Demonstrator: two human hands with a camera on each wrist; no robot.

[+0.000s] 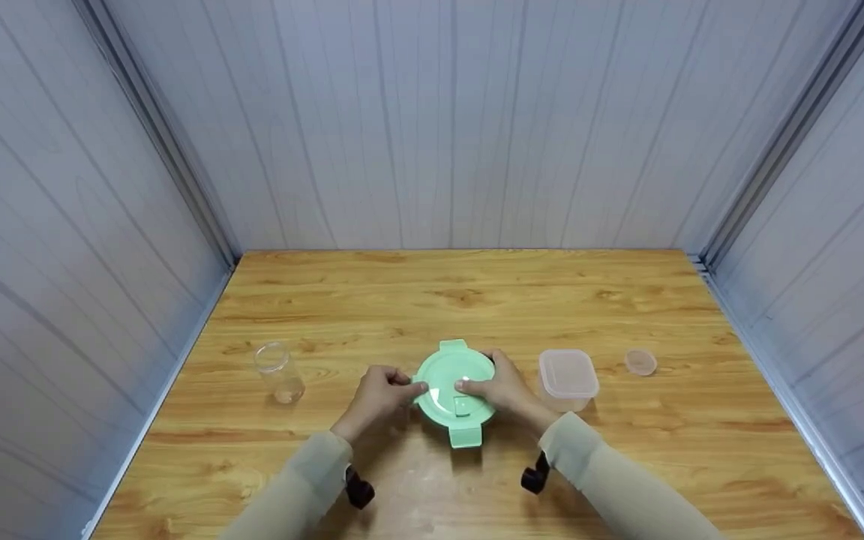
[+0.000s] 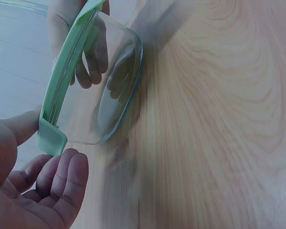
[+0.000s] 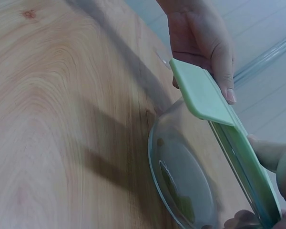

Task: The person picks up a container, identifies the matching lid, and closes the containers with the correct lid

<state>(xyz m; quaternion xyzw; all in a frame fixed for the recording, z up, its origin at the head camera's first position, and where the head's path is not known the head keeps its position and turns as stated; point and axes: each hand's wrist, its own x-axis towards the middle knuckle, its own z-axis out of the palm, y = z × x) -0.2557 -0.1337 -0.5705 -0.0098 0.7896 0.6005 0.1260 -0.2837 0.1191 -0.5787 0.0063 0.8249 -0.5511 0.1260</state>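
A round glass food container [image 2: 120,102] stands on the table, with a light green lid [image 1: 443,367] on top. Two of the lid's latch flaps jut outward, one on the far side and one on the near side [image 1: 466,436]. My left hand [image 1: 381,390] is at the lid's left edge. Its thumb presses the rim while its curled fingers touch a latch flap [image 2: 52,138] from below. From the right, my right hand [image 1: 503,386] grips the container, thumb on top of the lid and fingers around the glass side.
To the left a clear glass jar [image 1: 279,373] lies tilted or stands on the wooden table [image 1: 462,296]. On the right are a square translucent plastic box [image 1: 568,375] with its lid on and a small round translucent piece [image 1: 640,362]. Panel walls [image 1: 447,127] enclose the table.
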